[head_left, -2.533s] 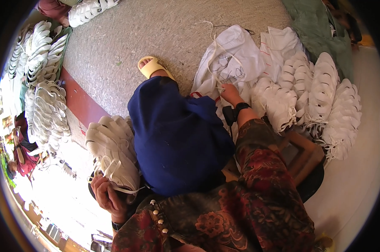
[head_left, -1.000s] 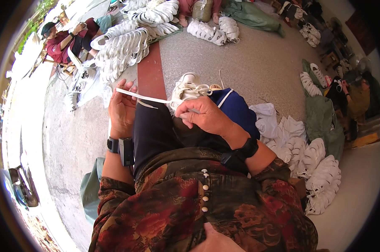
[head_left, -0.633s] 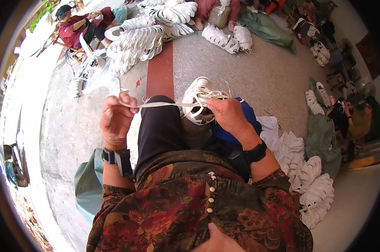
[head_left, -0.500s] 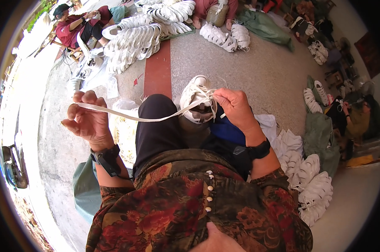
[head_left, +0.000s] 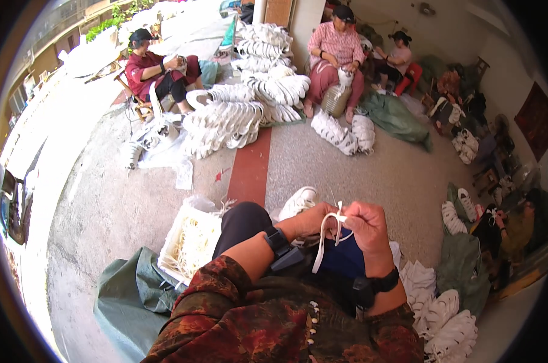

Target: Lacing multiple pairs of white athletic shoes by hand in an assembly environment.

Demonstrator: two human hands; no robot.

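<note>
Just beyond my lap stands a white sneaker (head_left: 299, 201), mostly hidden behind my hands. My right hand (head_left: 369, 225) pinches a white shoelace (head_left: 320, 253) between thumb and fingertips. Close beside it, my left hand (head_left: 313, 222) is closed on the same lace, its fingertips partly covered. The lace makes a loop between the two hands, and one flat end hangs down over my lap. Dark wristbands circle both my wrists.
Left of my knee, a white box (head_left: 171, 266) holds loose laces, with a green sack (head_left: 125, 296) beside it. White shoes (head_left: 440, 311) lie to my right by another green sack (head_left: 462, 266). Farther off are piled shoes (head_left: 222, 124) and several seated people working.
My left hand has come from the far left across to my right hand, and the stretched lace now forms a loop. The view has tilted up, showing more of the room.
</note>
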